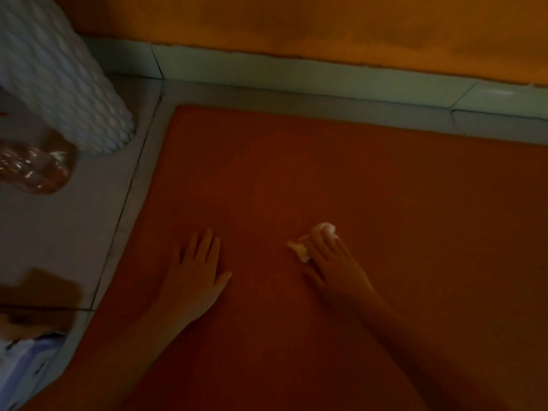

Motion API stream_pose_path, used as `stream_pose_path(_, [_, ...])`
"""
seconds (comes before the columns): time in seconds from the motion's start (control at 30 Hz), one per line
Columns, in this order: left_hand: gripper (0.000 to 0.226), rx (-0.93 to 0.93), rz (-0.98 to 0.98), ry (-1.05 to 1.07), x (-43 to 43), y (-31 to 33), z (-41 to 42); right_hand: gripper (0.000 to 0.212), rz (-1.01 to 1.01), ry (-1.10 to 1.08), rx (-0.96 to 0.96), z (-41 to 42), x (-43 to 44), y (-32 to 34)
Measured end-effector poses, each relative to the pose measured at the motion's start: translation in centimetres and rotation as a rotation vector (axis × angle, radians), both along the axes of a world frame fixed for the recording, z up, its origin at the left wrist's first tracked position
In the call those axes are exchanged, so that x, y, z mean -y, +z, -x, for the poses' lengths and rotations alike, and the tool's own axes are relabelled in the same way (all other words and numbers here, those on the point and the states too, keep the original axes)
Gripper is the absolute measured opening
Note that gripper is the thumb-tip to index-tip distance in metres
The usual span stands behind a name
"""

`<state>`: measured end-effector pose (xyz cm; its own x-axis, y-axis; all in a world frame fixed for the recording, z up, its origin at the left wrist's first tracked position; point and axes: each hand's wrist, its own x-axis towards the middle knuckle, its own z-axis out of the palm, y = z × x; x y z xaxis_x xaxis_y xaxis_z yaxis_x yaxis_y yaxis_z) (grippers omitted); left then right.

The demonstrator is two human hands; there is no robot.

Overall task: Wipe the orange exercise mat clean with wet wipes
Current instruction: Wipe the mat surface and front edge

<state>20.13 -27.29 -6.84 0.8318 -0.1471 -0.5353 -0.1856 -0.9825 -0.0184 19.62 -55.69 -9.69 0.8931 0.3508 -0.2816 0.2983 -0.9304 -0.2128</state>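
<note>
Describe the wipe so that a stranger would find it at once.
Start at the orange mat that covers most of the floor. Two hands rest on it near the bottom of the view, and the wipe is the small crumpled wad pressed under the fingers of the right hand. It is the only white thing on the mat; the left hand lies flat with no wipe showing.

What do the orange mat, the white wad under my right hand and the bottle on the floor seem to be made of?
Mat: likely foam or rubber, matte, faintly grainy, no shine. Wad under the right hand: soft nonwoven wipe or tissue, crumpled and limp. Bottle: probably clear thin plastic, glossy glints on ribbed sides.
</note>
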Motion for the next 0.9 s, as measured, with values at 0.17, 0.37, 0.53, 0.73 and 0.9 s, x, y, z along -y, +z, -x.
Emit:
stream_pose_path(0.17, [0.072,-0.043,0.018,-0.01,0.4,1.0,3.1,0.061,-0.067,-0.396,-0.03,-0.3,1.2,-0.2])
stream_pose_path(0.37, [0.069,-0.113,0.05,-0.017,0.7,1.9,5.3,0.062,-0.105,-0.014,-0.123,9.1,-0.1,2.8])
stream_pose_path(0.53, [0.067,-0.162,0.06,-0.049,0.1,3.0,7.3,0.068,0.05,-0.377,-0.124,10.3,5.0,1.8])
stream_pose_path(0.73, [0.063,-0.099,0.061,-0.024,0.2,2.8,8.2,0.049,-0.272,-0.169,-0.227,15.3,1.4,5.3])
stream_pose_path(0.9, [0.062,-0.042,0.065,-0.002,0.4,2.2,8.6,0.082,0.021,-0.142,-0.082,15.8,5.2,4.5])
